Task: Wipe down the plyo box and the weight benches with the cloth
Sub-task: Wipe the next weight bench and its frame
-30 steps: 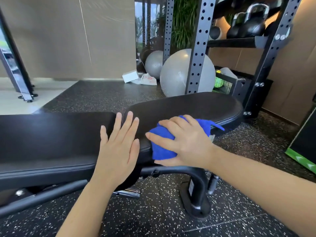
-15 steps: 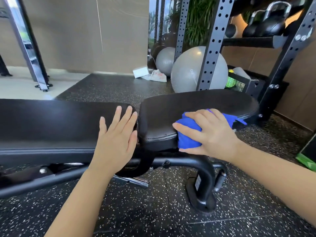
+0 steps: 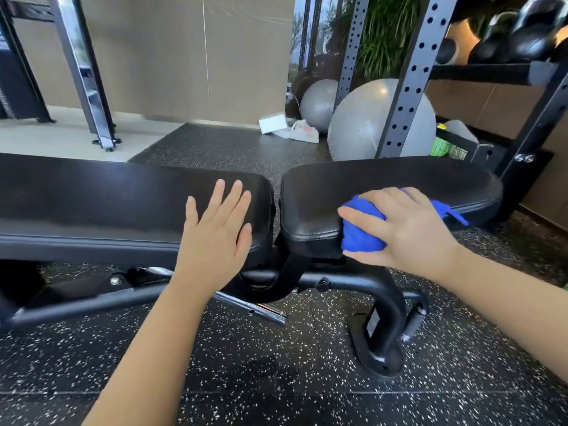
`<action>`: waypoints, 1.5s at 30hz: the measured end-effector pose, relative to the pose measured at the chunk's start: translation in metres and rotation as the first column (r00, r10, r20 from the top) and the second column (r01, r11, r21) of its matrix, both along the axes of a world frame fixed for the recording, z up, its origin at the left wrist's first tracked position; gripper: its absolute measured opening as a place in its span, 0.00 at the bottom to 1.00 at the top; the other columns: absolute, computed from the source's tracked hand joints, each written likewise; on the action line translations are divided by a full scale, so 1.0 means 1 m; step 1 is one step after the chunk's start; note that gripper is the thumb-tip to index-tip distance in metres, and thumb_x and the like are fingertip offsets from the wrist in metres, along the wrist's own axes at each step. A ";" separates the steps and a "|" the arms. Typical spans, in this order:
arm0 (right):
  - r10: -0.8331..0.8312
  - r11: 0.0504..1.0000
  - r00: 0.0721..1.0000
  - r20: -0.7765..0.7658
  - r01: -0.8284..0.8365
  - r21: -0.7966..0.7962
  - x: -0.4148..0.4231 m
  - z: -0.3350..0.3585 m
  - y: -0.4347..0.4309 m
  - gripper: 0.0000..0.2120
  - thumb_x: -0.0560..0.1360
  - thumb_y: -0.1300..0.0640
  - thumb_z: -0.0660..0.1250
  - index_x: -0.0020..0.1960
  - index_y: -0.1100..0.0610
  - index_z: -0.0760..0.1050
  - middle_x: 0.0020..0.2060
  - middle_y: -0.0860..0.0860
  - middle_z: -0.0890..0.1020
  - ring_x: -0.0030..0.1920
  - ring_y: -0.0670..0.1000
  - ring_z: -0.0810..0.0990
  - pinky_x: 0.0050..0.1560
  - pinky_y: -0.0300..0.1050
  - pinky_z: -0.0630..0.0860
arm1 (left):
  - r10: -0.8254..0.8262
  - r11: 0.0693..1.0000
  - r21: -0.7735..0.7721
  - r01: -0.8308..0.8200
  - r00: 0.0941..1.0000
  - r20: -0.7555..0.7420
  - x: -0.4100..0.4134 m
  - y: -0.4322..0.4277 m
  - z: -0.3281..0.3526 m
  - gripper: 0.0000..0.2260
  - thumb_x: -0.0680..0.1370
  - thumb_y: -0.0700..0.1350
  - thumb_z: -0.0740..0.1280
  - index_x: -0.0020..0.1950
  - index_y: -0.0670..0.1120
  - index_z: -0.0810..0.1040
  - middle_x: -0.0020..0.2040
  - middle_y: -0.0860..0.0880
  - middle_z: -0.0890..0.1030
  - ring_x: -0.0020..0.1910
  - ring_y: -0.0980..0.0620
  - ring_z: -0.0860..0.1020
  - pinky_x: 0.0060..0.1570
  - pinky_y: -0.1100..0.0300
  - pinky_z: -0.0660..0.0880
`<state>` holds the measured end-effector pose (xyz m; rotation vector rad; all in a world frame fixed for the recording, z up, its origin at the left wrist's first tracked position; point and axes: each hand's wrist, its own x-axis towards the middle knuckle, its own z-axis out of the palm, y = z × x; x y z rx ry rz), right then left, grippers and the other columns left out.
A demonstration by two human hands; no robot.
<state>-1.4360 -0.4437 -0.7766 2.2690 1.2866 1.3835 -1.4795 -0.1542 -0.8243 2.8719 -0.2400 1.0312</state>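
A black weight bench is seen stretched across the view on a speckled black rubber floor, with its long back pad on the left and its shorter seat pad on the right, the two parted by a narrow gap. The left hand is laid flat on the right end of the back pad, near its front edge, with the fingers straight and slightly spread; nothing is held in it. A blue cloth is bunched under the right hand and pressed against the front edge of the seat pad, near the pad's left corner. The fingers and thumb are curled round the cloth, and a loose tail of it is seen past the hand on the right. Below the pads the bench's black tube frame is shown, bent down to a foot on the floor. Behind the bench two grey exercise balls are set on the floor beside a perforated rack upright. A white box is lying near them, and black kettlebells are kept on a shelf at the upper right.
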 end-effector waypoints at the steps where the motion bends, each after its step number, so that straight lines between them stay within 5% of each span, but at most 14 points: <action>1: 0.006 1.000 1.000 -0.013 -0.006 0.004 -0.002 -0.001 0.009 0.23 0.72 0.38 0.62 0.59 0.51 0.72 0.46 0.58 0.81 0.42 0.59 0.79 0.44 0.50 0.71 | -0.004 1.000 -0.003 0.004 1.000 0.007 0.000 0.000 -0.001 0.24 0.77 0.49 0.49 0.68 0.40 0.70 0.70 0.44 0.68 0.70 0.42 0.63 0.61 0.33 0.61; 5: -0.010 0.998 1.000 0.016 0.011 -0.058 -0.010 -0.013 0.073 0.26 0.67 0.36 0.65 0.57 0.51 0.76 0.43 0.56 0.80 0.39 0.57 0.78 0.42 0.52 0.74 | -0.013 1.000 -0.022 0.014 0.999 0.043 0.001 0.001 0.000 0.23 0.77 0.48 0.50 0.68 0.40 0.70 0.70 0.44 0.69 0.70 0.42 0.64 0.60 0.33 0.61; 9: -0.214 0.962 0.972 0.095 0.226 -0.150 -0.015 -0.019 0.114 0.27 0.60 0.34 0.69 0.53 0.48 0.80 0.39 0.52 0.78 0.38 0.54 0.75 0.43 0.52 0.75 | -0.016 1.000 -0.020 0.017 0.999 0.051 0.003 0.001 0.002 0.23 0.77 0.47 0.51 0.67 0.39 0.71 0.69 0.43 0.69 0.69 0.41 0.65 0.59 0.33 0.62; 17: 0.042 0.998 0.999 -0.009 -0.041 0.048 -0.007 -0.015 0.045 0.23 0.69 0.37 0.64 0.57 0.51 0.73 0.46 0.56 0.80 0.42 0.58 0.78 0.43 0.51 0.71 | 0.060 0.997 -0.052 -0.061 0.998 -0.016 -0.003 0.011 0.002 0.24 0.77 0.48 0.48 0.69 0.40 0.69 0.70 0.43 0.68 0.71 0.40 0.62 0.61 0.32 0.59; 30: 0.050 0.996 0.997 -0.058 -0.046 0.072 -0.004 -0.012 0.040 0.24 0.68 0.37 0.63 0.55 0.52 0.77 0.44 0.55 0.79 0.39 0.58 0.77 0.42 0.50 0.71 | 0.195 0.980 -0.004 -0.197 0.975 -0.108 -0.004 -0.009 0.005 0.25 0.77 0.51 0.47 0.69 0.43 0.69 0.70 0.43 0.68 0.71 0.40 0.61 0.61 0.32 0.58; 45: -0.013 0.991 0.998 -0.063 0.021 0.132 -0.016 -0.017 0.045 0.24 0.73 0.33 0.59 0.58 0.49 0.72 0.46 0.57 0.81 0.42 0.58 0.78 0.46 0.50 0.70 | 0.004 0.998 -0.067 -0.004 1.000 -0.009 0.002 -0.005 -0.003 0.25 0.77 0.51 0.48 0.68 0.42 0.71 0.69 0.43 0.70 0.70 0.41 0.63 0.62 0.32 0.57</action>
